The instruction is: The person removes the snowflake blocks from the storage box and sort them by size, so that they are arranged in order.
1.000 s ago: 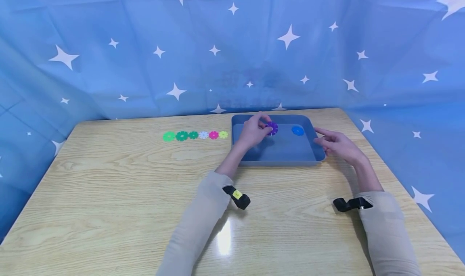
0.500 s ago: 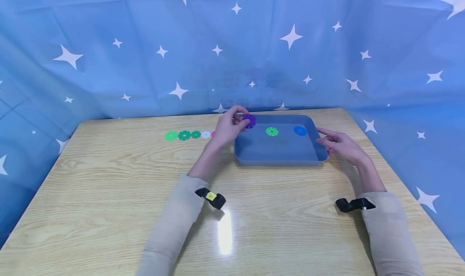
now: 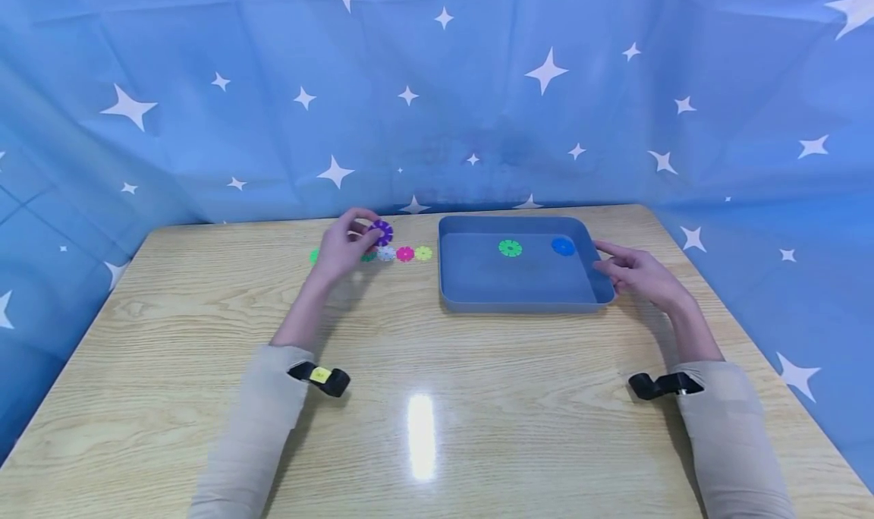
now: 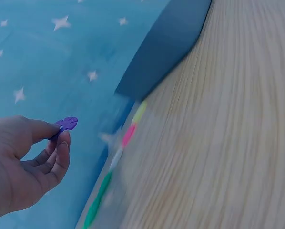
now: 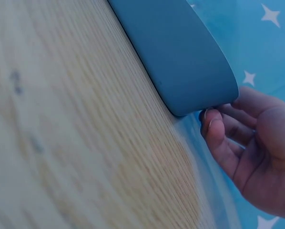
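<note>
Left hand (image 3: 347,246) pinches the purple notched disc (image 3: 385,233) by its edge between thumb and fingers, raised off the wooden table (image 3: 512,405). It looks thin, light, stiff plastic, perhaps slick; that toothed rim should be the place to hold. Right beside it, the flat row: white disc (image 3: 386,253), pink disc (image 3: 405,254), yellow disc (image 3: 423,253), easily nudged! In the gray-blue tray (image 3: 526,284), a green disc (image 3: 510,248) and blue disc (image 3: 563,246). Right hand (image 3: 638,272), fingers bent, touches the tray's right end; gripping? Can't tell.
</note>
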Demonstrator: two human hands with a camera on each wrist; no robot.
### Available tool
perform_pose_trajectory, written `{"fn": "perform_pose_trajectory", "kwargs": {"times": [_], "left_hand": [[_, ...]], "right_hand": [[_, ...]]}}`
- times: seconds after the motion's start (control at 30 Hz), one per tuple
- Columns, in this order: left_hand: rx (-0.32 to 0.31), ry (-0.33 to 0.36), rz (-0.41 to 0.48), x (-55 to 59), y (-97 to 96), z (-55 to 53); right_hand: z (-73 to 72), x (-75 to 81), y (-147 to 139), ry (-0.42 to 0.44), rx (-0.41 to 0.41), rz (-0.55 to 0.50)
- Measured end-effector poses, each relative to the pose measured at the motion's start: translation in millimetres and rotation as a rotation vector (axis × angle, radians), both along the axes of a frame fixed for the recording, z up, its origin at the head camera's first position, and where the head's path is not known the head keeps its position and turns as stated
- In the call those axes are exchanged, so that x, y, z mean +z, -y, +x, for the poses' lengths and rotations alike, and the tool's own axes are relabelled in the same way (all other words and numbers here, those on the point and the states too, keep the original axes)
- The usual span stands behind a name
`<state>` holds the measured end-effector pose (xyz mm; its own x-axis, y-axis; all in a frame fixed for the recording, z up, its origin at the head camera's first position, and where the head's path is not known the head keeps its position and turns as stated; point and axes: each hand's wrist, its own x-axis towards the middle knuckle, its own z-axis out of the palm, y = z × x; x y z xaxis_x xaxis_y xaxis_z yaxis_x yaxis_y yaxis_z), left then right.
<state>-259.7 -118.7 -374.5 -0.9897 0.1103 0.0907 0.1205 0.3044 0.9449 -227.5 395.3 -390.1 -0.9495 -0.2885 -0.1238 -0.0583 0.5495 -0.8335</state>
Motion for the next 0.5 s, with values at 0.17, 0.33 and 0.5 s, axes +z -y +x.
{"fn": "perform_pose_trajectory", "kwargs": {"times": [0.17, 0.33, 0.5], "left_hand": [[0.056, 0.040, -0.053, -4.2, 39.6, 1.6], [0.116, 0.080, -0.106, -7.4, 71.6, 7.6], [0.173, 0.143, -0.158, -13.7, 96.7, 11.7]], "right_hand": [[-0.2, -0.8, -0.5, -0.003, -0.004, 0.005], [0.4, -0.5, -0.7, -0.002, -0.010, 0.002], [0.1, -0.3, -0.8, 0.004, -0.012, 0.002]]}}
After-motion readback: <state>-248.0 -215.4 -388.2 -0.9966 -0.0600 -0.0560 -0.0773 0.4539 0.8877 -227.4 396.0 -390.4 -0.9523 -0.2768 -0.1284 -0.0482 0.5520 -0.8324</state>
